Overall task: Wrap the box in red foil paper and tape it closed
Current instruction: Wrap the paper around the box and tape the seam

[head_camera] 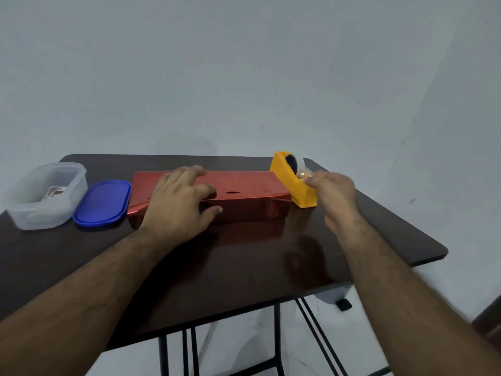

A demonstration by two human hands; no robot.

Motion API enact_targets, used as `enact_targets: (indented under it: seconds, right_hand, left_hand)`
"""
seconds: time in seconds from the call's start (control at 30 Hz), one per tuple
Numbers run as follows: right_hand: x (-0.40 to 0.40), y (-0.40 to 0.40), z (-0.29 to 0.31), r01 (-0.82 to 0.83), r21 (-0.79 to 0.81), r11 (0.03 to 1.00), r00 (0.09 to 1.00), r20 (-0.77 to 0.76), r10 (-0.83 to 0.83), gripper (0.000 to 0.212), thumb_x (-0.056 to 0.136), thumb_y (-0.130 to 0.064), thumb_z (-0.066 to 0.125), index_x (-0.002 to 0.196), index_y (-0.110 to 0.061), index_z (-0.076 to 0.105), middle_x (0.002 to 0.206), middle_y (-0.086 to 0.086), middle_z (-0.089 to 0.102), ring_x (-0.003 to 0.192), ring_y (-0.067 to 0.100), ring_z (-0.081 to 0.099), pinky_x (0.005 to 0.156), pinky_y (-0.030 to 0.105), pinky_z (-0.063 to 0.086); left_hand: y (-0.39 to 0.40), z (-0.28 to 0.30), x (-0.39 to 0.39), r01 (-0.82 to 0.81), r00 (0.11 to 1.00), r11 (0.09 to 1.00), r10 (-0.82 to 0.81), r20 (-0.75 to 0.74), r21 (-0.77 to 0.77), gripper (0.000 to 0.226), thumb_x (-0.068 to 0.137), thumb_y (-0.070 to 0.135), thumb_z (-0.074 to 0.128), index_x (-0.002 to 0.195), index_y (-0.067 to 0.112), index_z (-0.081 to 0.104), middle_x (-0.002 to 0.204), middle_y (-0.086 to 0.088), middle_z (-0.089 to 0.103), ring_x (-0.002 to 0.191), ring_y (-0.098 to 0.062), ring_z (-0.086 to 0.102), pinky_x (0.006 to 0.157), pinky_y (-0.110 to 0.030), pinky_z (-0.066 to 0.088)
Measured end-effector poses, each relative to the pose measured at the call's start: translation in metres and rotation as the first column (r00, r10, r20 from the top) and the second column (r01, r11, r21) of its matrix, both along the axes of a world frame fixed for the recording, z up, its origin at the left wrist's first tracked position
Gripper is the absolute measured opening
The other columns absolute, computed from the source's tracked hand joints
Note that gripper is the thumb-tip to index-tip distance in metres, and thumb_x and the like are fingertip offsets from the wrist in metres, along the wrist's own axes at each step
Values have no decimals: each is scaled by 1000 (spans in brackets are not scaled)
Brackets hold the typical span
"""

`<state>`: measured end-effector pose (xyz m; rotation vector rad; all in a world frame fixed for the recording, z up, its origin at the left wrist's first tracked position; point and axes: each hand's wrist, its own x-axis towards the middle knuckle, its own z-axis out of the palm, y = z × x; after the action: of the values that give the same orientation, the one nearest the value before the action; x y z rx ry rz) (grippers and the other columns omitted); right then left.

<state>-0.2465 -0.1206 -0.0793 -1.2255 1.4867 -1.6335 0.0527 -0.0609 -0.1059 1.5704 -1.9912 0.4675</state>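
Observation:
A long box covered in red foil paper (244, 194) lies across the middle of the dark table (244, 267). My left hand (179, 202) lies flat on its left half, fingers spread, pressing the foil down. A yellow tape dispenser (291, 183) stands against the box's right end. My right hand (332, 191) is at the dispenser's front, its fingertips pinched together at the clear tape end (305, 176). The box's far side is hidden.
A clear plastic container (46, 196) with small items inside stands at the table's left, with its blue lid (104, 203) lying beside it. The table's right edge runs close behind my right hand. A pale wall rises behind.

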Motion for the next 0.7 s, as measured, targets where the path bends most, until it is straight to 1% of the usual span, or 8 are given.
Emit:
enact_targets:
  seconds: [0.1, 0.17, 0.23, 0.33, 0.43, 0.5, 0.6, 0.7]
  right_hand:
    - [27, 17, 21, -131, -38, 991, 986, -108, 127, 9, 85, -9, 78, 78, -14, 75, 82, 1, 72, 76, 8, 63, 64, 21, 48]
    - [45, 25, 30, -238, -60, 969, 963, -147, 227, 7, 87, -4, 76, 86, -12, 75, 80, -9, 72, 72, -3, 64, 64, 13, 51]
    - [63, 30, 33, -302, -72, 950, 944, -162, 288, 8, 88, 0, 74, 94, -5, 75, 81, -6, 73, 66, -5, 63, 59, 7, 46]
    - [83, 31, 29, -349, -45, 936, 932, -122, 341, 12, 88, 1, 77, 96, -7, 73, 79, 0, 70, 61, 4, 60, 55, 10, 45]
    - [94, 30, 22, -349, -8, 937, 932, -111, 346, 14, 88, -1, 78, 93, -13, 72, 75, -5, 68, 58, -3, 60, 55, 12, 46]
    - [100, 30, 20, -312, 18, 950, 942, -124, 312, 20, 85, -10, 83, 98, -19, 71, 88, -5, 71, 73, 0, 65, 63, 18, 48]
    - [106, 27, 18, -259, 108, 960, 952, -138, 272, 65, 72, -26, 95, 124, -29, 57, 122, 2, 64, 109, 19, 64, 84, 34, 52]
    - [113, 27, 20, -229, 131, 965, 968, -76, 240, 76, 75, -22, 95, 135, -24, 48, 127, 5, 61, 115, 22, 61, 78, 30, 49]
  left_hand:
    - [1, 3, 3, 4, 1000, 1000, -5, 16, 30, 46, 92, 57, 71, 127, 28, 75, 126, 3, 69, 121, -24, 60, 106, -46, 44]
    - [2, 4, 4, 7, 1000, 1000, -8, 15, 23, 46, 93, 57, 72, 128, 28, 74, 124, 4, 70, 120, -24, 61, 105, -45, 43]
    - [2, 4, 4, 4, 1000, 1000, -4, 4, 20, 50, 92, 57, 72, 133, 27, 70, 127, 5, 70, 123, -23, 61, 107, -44, 42]
    - [2, 4, 4, -8, 1000, 1000, 8, -30, 30, 61, 92, 58, 72, 143, 26, 58, 134, 5, 69, 128, -21, 60, 113, -43, 39]
    - [1, 2, 4, -6, 998, 999, 8, -56, 36, 60, 92, 58, 72, 140, 25, 56, 131, 6, 69, 126, -21, 61, 113, -43, 41]
    - [0, 0, 5, -2, 998, 999, 4, -62, 33, 56, 92, 57, 72, 136, 26, 56, 126, 7, 70, 122, -20, 62, 110, -42, 42]
    - [0, 0, 5, -2, 998, 999, 4, -59, 35, 55, 93, 56, 71, 137, 27, 56, 129, 8, 69, 124, -19, 60, 112, -41, 39]
    - [-1, 0, 5, -13, 1000, 998, 14, -13, 58, 65, 97, 57, 66, 153, 29, 50, 143, 6, 62, 136, -19, 53, 119, -42, 33]
